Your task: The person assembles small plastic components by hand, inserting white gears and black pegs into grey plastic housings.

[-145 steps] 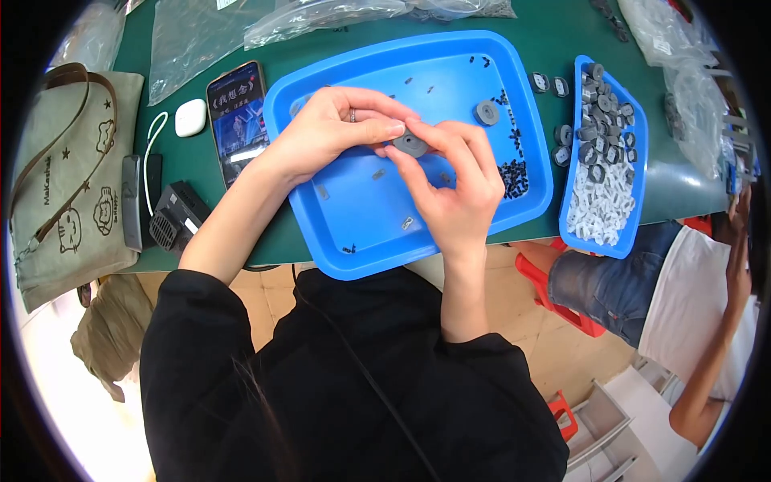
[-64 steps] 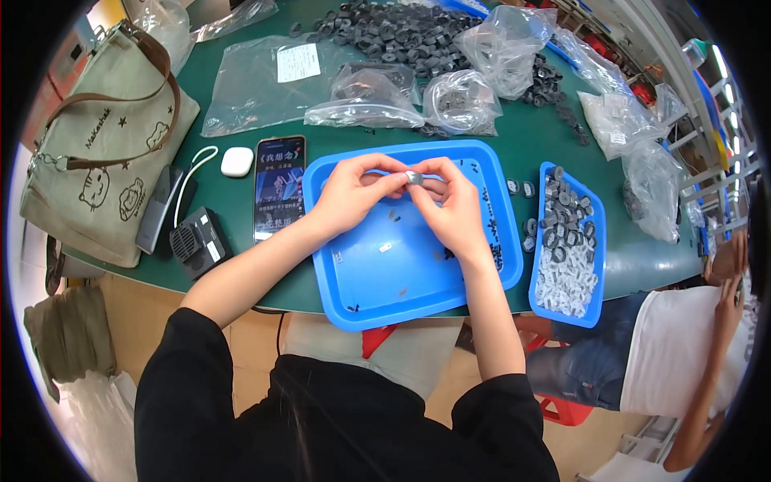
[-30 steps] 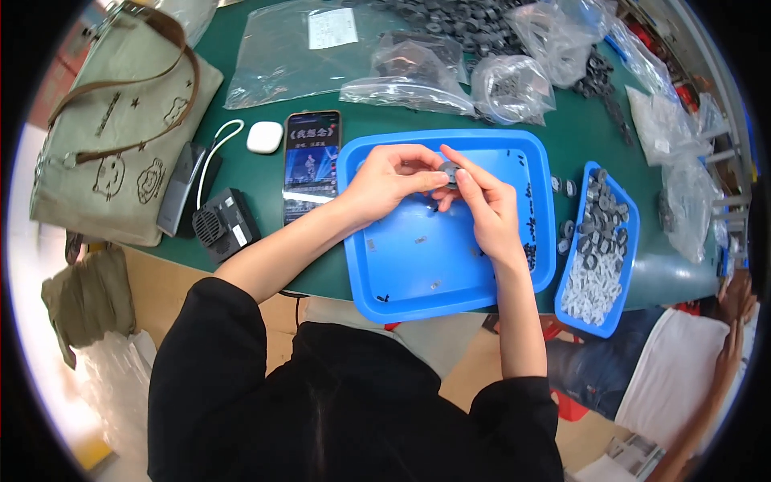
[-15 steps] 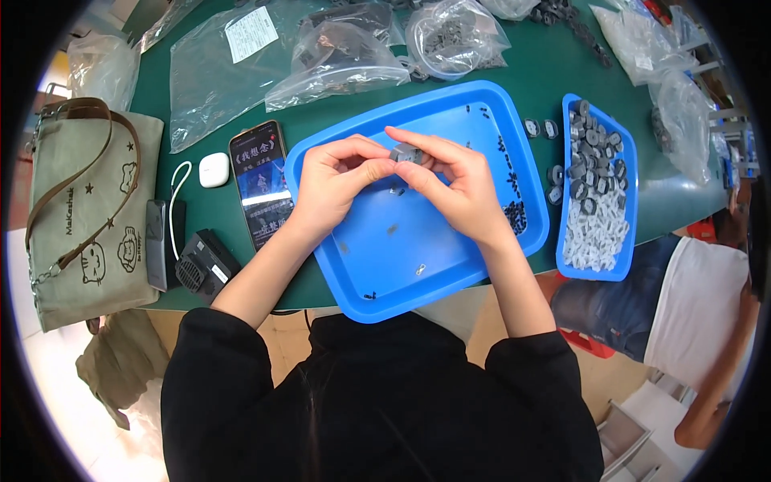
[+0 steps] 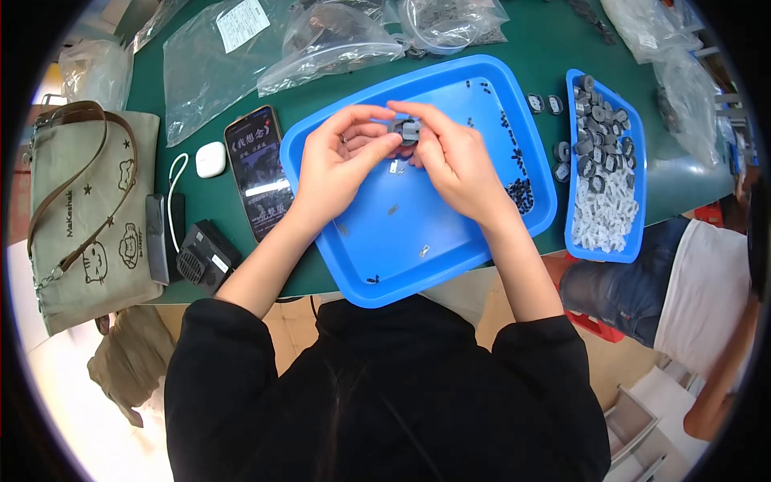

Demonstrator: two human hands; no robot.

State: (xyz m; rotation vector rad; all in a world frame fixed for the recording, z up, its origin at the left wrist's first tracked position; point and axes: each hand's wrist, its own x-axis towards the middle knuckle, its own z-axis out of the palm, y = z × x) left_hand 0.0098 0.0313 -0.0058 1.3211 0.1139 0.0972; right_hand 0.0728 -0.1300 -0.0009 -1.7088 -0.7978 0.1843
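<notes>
Between the fingertips of both hands is a small grey plastic part (image 5: 408,131), held over the far half of a large blue tray (image 5: 377,294). My left hand (image 5: 341,161) pinches it from the left with thumb and fingers. From the right, my right hand (image 5: 458,161) grips the same part, its fingers partly covering it. Just below the part, a small whitish piece (image 5: 393,166) shows on the tray floor. Small black pieces (image 5: 520,196) lie heaped along the tray's right side, and a small light piece (image 5: 424,251) rests near its front.
A smaller blue tray (image 5: 569,233) at the right holds grey round parts (image 5: 596,132) and white pieces (image 5: 604,213). At left are a phone (image 5: 261,173), a white earphone case (image 5: 211,160), a small black device (image 5: 208,255) and a canvas bag (image 5: 96,217). Plastic bags (image 5: 333,48) line the back.
The grey part is turned and shows more of itself between my fingers. My right fingers have curled in more. The whole view has shifted slightly.
</notes>
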